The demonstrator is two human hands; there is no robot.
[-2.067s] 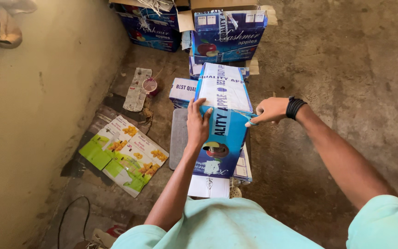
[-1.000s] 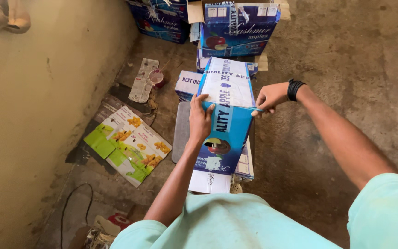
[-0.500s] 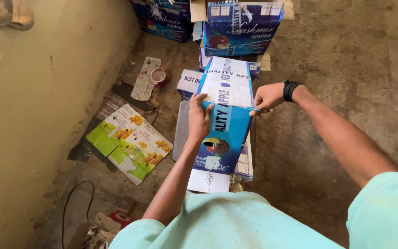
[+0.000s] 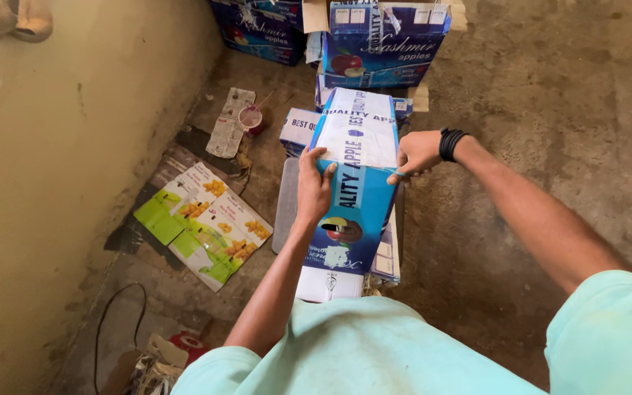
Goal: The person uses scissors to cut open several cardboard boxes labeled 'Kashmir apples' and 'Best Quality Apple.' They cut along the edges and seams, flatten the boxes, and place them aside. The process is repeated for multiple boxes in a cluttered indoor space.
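A flattened blue and white cardboard apple box (image 4: 355, 183) is held up in front of me, long side running away from me. My left hand (image 4: 315, 186) grips its left edge near the middle, thumb on top. My right hand (image 4: 415, 155), with a black band on the wrist, pinches the right edge at the fold between the white and blue panels. More flattened blue and white cardboard (image 4: 303, 130) lies on the floor under it.
An assembled blue apple box (image 4: 382, 44) stands at the back, another blue box (image 4: 257, 29) to its left. A green and yellow printed sheet (image 4: 202, 223) lies by the plaster wall (image 4: 60, 190). A small pink cup (image 4: 250, 119) and paper scraps sit near it.
The view has shifted slightly; both hands keep their grip on the flattened box, which has hardly moved.
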